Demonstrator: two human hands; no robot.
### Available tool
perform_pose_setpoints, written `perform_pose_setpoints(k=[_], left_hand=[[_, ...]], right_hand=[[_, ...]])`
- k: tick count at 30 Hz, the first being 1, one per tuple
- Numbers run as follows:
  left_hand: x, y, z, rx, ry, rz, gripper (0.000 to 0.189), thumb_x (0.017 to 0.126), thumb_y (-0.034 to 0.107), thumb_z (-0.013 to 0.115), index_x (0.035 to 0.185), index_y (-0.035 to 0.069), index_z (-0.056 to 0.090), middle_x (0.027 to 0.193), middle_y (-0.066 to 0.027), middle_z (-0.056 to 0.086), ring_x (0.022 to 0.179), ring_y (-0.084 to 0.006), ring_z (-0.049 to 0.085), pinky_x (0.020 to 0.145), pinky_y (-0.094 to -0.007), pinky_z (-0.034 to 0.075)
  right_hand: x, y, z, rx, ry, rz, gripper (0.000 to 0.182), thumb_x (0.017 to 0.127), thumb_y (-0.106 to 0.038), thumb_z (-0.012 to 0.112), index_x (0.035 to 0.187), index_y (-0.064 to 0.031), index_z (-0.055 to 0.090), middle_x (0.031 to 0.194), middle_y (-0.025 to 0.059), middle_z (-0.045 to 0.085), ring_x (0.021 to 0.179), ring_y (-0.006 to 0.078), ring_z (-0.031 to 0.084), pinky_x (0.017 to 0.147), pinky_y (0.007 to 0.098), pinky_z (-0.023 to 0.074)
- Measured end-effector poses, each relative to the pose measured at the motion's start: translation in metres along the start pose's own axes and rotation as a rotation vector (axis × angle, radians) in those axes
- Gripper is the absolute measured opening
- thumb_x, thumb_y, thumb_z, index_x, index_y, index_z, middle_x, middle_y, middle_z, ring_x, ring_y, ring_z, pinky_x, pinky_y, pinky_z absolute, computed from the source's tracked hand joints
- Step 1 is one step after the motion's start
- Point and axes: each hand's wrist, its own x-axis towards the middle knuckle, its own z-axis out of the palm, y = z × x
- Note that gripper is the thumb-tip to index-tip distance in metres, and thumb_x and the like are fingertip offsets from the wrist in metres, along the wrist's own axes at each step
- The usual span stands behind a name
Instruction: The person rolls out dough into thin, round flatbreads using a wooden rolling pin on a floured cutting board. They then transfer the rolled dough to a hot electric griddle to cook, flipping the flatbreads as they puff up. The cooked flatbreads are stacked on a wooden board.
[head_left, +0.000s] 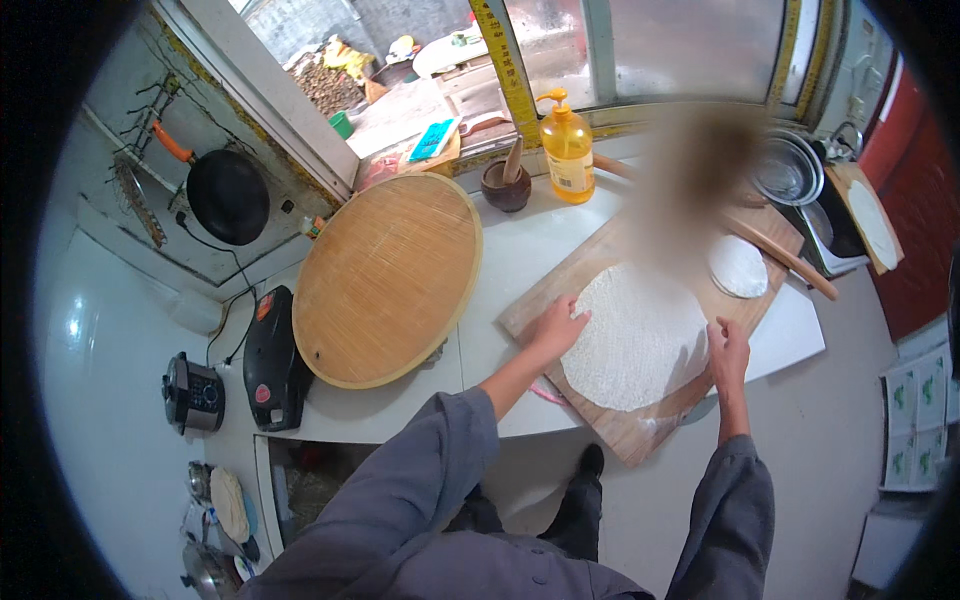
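Observation:
A large, thin round sheet of floured dough (634, 345) lies on a wooden board (637, 442). My left hand (559, 328) pinches its left edge between thumb and fingers. On the opposite side, my right hand (727, 349) has its fingertips closed at the right edge. A smaller round of dough (739, 266), apparently stacked, rests at the board's upper right. Beside it a wooden rolling pin (780, 256) lies slantwise, its end past the board's edge. A blurred patch hides the sheet's far rim and part of the board.
The board's near corner overhangs the white counter (517, 409). Left of it is a round woven bamboo tray (390, 281). A mortar (506, 186) with pestle and a yellow pump bottle (568, 154) stand by the window. Metal bowls (786, 169) are at the right.

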Motion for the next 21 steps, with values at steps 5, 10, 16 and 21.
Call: perform_pose_setpoints(k=[5, 10, 16, 21], left_hand=[[0.038, 0.007, 0.023, 0.245, 0.137, -0.051, 0.047, 0.081, 0.035, 0.075, 0.109, 0.001, 0.059, 0.107, -0.0171, 0.061, 0.105, -0.0322, 0.057, 0.089, -0.0433, 0.046], [0.051, 0.013, 0.039, 0.412, 0.217, -0.038, 0.048, 0.076, 0.036, 0.080, 0.104, 0.003, 0.058, 0.109, -0.0189, 0.060, 0.107, -0.0333, 0.056, 0.089, -0.0455, 0.046], [0.055, 0.040, 0.028, 0.244, -0.007, -0.183, 0.049, 0.077, 0.035, 0.080, 0.111, 0.007, 0.059, 0.116, -0.0168, 0.060, 0.115, -0.0355, 0.054, 0.094, -0.0509, 0.045], [0.060, 0.010, 0.067, 0.207, 0.235, 0.144, 0.042, 0.076, 0.026, 0.078, 0.109, 0.012, 0.056, 0.101, -0.0157, 0.066, 0.101, -0.0386, 0.061, 0.087, -0.0537, 0.046]], right_hand=[[0.057, 0.004, 0.033, -0.158, -0.155, 0.085, 0.037, 0.080, -0.033, 0.076, 0.093, 0.0000, 0.067, 0.087, 0.0159, 0.068, 0.082, 0.0298, 0.065, 0.075, 0.0412, 0.0498], [0.063, -0.021, 0.044, -0.280, -0.213, 0.082, 0.036, 0.074, -0.033, 0.080, 0.081, -0.0012, 0.064, 0.075, 0.0149, 0.065, 0.071, 0.0300, 0.064, 0.066, 0.0429, 0.0489], [0.067, 0.001, 0.051, -0.078, -0.301, 0.078, 0.030, 0.075, -0.025, 0.077, 0.075, 0.0002, 0.062, 0.069, 0.0107, 0.061, 0.063, 0.0211, 0.058, 0.060, 0.0371, 0.0457], [0.072, 0.022, 0.044, 0.098, -0.384, 0.222, 0.035, 0.077, -0.025, 0.075, 0.068, 0.0020, 0.055, 0.061, 0.0047, 0.048, 0.061, 0.0119, 0.045, 0.055, 0.0327, 0.0382]])
